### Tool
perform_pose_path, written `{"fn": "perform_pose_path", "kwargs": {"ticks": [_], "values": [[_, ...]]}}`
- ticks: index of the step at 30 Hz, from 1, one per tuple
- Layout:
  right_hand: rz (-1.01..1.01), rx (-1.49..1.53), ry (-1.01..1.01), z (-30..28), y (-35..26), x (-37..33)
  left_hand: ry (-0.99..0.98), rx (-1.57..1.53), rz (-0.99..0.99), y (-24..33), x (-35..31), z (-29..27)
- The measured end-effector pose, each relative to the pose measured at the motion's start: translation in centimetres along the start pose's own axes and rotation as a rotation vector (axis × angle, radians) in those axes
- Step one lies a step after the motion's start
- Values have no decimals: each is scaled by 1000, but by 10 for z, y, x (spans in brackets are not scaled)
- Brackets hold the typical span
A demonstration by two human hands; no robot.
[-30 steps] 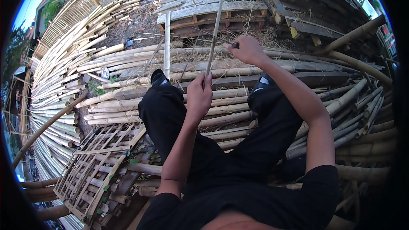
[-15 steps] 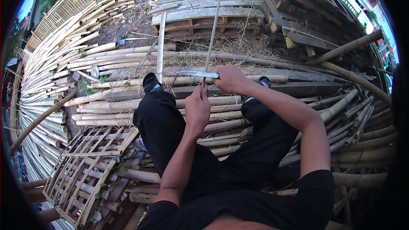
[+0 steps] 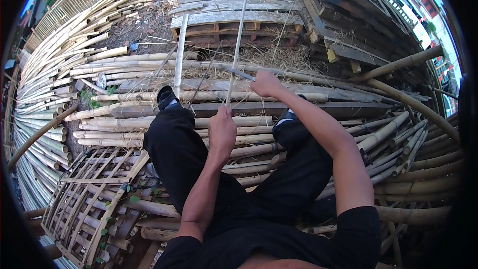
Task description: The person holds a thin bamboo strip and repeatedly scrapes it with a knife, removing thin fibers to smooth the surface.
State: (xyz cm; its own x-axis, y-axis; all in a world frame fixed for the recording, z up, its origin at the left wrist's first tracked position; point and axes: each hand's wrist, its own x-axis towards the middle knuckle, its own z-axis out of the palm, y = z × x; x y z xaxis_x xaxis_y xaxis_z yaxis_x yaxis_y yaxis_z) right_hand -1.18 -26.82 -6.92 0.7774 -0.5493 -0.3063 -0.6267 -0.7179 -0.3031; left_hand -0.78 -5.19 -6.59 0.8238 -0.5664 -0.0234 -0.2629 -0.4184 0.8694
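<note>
the bamboo strip (image 3: 238, 40) runs from the left hand (image 3: 222, 128), closed around it, toward the wooden pallet (image 3: 214, 18). nearer than the pallet, the right hand (image 3: 267, 83) clasps a knife (image 3: 241, 73) across the strip, seemingly shaving it; another stroke would call for a steady strip.

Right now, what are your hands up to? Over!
Left hand: holding bamboo strip. Right hand: gripping knife. Knife crosses strip in view, contact unclear. Wooden pallet behind strip's far part.

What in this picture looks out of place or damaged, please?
Mainly the lattice at lower left: it lies slanted over poles, leafy vine along its edge. Loose straw also lies scattered near the pallet. The strip in the left hand and the knife in the right hand look normal.
</note>
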Motion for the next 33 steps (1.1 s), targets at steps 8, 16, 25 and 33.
{"fn": "perform_pose_path", "kwargs": {"ticks": [8, 16, 25, 33], "values": [[385, 62, 335, -71, 108, 9, 88, -11, 31, -9, -5, -23], [-107, 22, 4, -50, 9, -37, -172, -560, -152, -15, 3, -11], [-291, -67, -49, -13, -28, -60, -357, -880, -303, 0, 1, -24], [76, -57, 101, -50, 19, -1, -407, -840, -321, 0, 0, -12]]}}
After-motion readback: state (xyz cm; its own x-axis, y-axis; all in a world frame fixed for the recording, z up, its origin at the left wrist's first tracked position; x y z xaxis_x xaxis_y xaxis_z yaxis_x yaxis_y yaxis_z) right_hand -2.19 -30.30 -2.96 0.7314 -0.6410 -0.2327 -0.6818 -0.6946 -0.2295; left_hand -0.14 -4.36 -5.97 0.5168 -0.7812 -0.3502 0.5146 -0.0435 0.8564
